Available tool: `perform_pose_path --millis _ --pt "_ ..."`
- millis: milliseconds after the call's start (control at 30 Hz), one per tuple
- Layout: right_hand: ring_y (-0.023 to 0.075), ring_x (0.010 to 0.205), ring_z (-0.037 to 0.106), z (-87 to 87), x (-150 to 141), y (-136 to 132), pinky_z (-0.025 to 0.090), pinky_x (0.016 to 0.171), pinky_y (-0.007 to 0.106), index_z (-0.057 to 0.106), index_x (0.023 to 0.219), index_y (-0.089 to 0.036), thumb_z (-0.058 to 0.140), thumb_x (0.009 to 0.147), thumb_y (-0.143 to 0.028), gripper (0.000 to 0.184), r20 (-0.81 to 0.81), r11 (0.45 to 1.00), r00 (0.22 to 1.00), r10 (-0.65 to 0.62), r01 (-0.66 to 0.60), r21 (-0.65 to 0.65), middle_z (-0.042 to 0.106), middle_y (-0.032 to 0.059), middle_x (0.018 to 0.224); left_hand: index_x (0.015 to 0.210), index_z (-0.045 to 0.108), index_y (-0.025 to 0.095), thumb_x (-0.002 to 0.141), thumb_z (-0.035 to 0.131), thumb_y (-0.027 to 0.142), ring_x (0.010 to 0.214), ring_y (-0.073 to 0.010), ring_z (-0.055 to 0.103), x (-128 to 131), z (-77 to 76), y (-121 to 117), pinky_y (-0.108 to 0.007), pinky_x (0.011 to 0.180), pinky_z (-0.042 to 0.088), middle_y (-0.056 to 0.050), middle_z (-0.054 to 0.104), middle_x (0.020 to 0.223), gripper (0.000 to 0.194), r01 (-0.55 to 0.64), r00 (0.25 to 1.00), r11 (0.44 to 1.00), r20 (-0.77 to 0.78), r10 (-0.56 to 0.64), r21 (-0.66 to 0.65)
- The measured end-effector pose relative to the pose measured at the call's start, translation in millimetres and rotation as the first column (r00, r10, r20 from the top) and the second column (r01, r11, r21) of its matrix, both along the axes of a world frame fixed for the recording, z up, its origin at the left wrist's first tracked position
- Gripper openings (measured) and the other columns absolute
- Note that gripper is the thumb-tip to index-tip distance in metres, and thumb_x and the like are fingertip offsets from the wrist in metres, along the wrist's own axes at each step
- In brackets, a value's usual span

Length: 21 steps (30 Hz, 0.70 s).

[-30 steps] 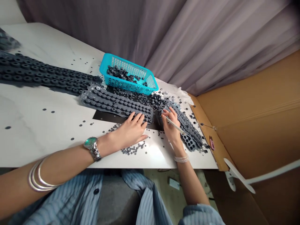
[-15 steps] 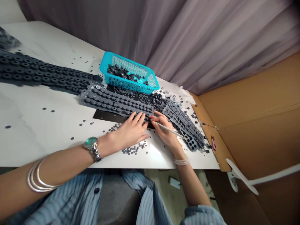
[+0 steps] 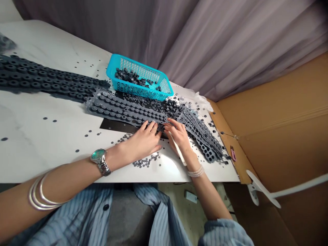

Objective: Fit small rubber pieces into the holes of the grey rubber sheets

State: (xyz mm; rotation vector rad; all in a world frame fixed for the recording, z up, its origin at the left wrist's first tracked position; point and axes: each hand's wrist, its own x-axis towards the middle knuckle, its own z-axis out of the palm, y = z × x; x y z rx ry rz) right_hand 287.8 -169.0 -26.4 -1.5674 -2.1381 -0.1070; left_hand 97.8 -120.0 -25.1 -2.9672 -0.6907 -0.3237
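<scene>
My left hand (image 3: 138, 145) lies with its fingers stretched out and apart, fingertips pressing the near right edge of a dark grey moulded rubber sheet (image 3: 123, 108) with rows of round knobs. Beside it, my right hand (image 3: 179, 136) is closed on a slim white stick-like tool (image 3: 181, 155). That tool slants back past my palm toward my wrist. Its tip is by the sheet's right end, where my fingers partly hide it. Beneath the sheet lies a black mat (image 3: 112, 126). Small dark discs (image 3: 146, 161) are scattered in front of my left hand.
Behind the sheet, a turquoise basket (image 3: 143, 89) holds small black parts. More knobbed sheets (image 3: 46, 77) stretch out on the left. Perforated grey sheets (image 3: 202, 133) are piled at right, near a pink-handled cutter (image 3: 233, 153) on cardboard. A white clip arm (image 3: 263, 189) juts in.
The white tool has swung from pointing rightward to lying along my right palm toward the wrist. My left hand stays on the sheet. The view has shifted slightly.
</scene>
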Motion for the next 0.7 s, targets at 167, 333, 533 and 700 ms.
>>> perform_pose_path --millis 167,333,533,700 --pt "0.0244 0.133 0.046 5.3 2 0 0.037 0.107 0.051 0.057 0.103 -0.028 0.041 0.098 -0.023 0.018 -0.002 0.991 0.996 -0.086 0.086 0.105 0.062 0.0085 0.129 0.128 0.058 0.004 0.095 0.046 0.042 0.135 -0.0356 0.041 0 2.9 -1 -0.047 0.11 0.029 -0.026 0.053 0.137 0.051 0.0 1.0 1.0 -0.005 0.0 0.016" --pt "0.0255 0.133 0.044 5.2 17 6 0.037 0.107 0.053 0.056 0.1 -0.025 0.041 0.098 -0.032 0.017 -0.287 0.906 0.907 -0.308 0.372 0.203 0.063 0.0118 0.122 0.13 0.056 0.006 0.097 0.043 0.043 0.136 -0.0359 0.041 -1 -0.7 -1 -0.049 0.11 0.029 -0.025 0.052 0.138 0.052 0.003 1.0 1.0 0.014 -0.004 0.023" --pt "0.0278 0.131 0.048 5.8 35 11 0.041 0.105 0.054 0.061 0.089 -0.023 0.05 0.094 -0.039 0.02 -0.304 0.926 0.9 -0.313 0.36 0.114 0.07 0.011 0.107 0.133 0.055 0.008 0.097 0.041 0.047 0.137 -0.0357 0.04 -2 -4.1 0 -0.049 0.111 0.03 -0.025 0.046 0.144 0.054 -0.003 0.999 0.999 0.035 0.001 0.034" --pt "0.0237 0.121 0.057 25.6 36 37 0.045 0.102 0.047 0.065 0.091 -0.025 0.052 0.093 -0.039 0.019 -0.34 0.978 0.924 -0.178 0.203 0.04 0.072 0.0072 0.106 0.131 0.058 0.011 0.096 0.044 0.045 0.136 -0.0358 0.041 -3 -2.4 -2 -0.052 0.111 0.029 -0.024 0.047 0.143 0.05 -0.012 0.998 0.999 0.063 0.009 0.045"
